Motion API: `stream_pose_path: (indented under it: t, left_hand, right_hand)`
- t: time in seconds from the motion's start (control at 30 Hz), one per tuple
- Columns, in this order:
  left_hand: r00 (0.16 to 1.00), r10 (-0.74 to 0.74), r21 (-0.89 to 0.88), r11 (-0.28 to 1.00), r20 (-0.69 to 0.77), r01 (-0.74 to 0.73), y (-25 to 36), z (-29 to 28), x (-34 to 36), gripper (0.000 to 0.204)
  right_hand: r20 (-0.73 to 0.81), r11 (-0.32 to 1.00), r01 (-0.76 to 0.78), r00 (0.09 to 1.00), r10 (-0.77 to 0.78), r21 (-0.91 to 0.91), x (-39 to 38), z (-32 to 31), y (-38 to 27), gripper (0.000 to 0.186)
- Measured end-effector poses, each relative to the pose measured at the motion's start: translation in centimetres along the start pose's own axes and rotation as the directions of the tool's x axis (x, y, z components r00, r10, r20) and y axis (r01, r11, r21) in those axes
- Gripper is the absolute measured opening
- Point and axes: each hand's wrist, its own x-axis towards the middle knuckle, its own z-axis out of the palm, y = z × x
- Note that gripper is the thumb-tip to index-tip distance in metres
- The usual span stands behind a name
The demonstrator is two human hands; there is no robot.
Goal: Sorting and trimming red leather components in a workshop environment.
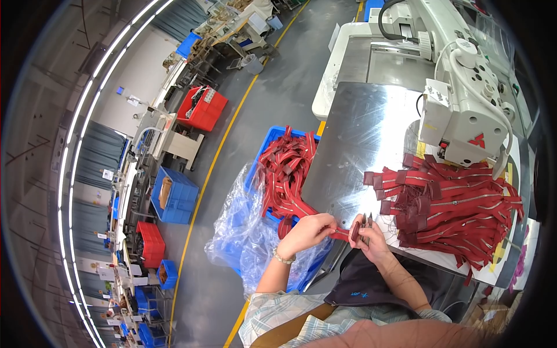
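Observation:
My left hand (309, 235), wearing a beaded bracelet, is closed in a pinch on a red zipper strip (341, 234). My right hand (376, 245) is wrapped round a pair of small thread snips (366, 221), their points upward, beside the strip's dark red end tab. Whether the blades touch the strip is too small to tell. To the left, a tangle of red zippers (285, 165) fills a blue bin (271, 134) and trails toward my left hand. A broad pile of red zippers (447, 203) with dark red tabs and loose threads lies right of my right hand.
A white industrial sewing machine (464, 110) stands over the far side of the metal worktable (348, 139). Clear plastic sheeting (241, 232) drapes the blue bin. Across the aisle are a red bin (203, 110), a blue crate (174, 197) and a row of workbenches.

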Motion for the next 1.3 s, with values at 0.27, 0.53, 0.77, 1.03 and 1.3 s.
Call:
stream_pose_path:
  t: [0.27, 0.53, 0.77, 1.03, 1.3]
  left_hand:
    - [0.989, 0.140, 0.109, 0.984, 0.039, -0.143, -0.5, 0.3, 0.3, 0.007]
    - [0.984, 0.174, 0.283, 0.946, -0.044, -0.155, -0.9, -0.2, -0.3, 0.008]
    - [0.957, 0.272, 0.337, 0.915, -0.104, -0.223, -1.0, 0.2, -0.5, 0.009]
    - [0.952, 0.296, 0.399, 0.885, -0.083, -0.240, -0.9, 0.8, -0.5, 0.008]
    - [0.959, 0.273, 0.451, 0.868, -0.080, -0.209, -0.8, 1.1, -0.7, 0.010]
  right_hand:
    - [-0.137, 0.998, 0.043, 0.990, -0.036, 0.045, 0.2, 0.2, 0.2, 0.011]
    - [-0.158, 0.991, 0.056, 0.987, -0.036, 0.123, 0.3, 0.3, 0.0, 0.010]
    - [-0.145, 0.991, 0.052, 0.989, -0.034, 0.120, 0.3, 0.5, 0.1, 0.010]
    - [-0.148, 0.988, 0.067, 0.988, -0.046, 0.142, 0.2, 0.8, 0.0, 0.009]
    - [-0.137, 0.987, 0.079, 0.989, -0.060, 0.141, 0.2, 0.9, 0.0, 0.009]
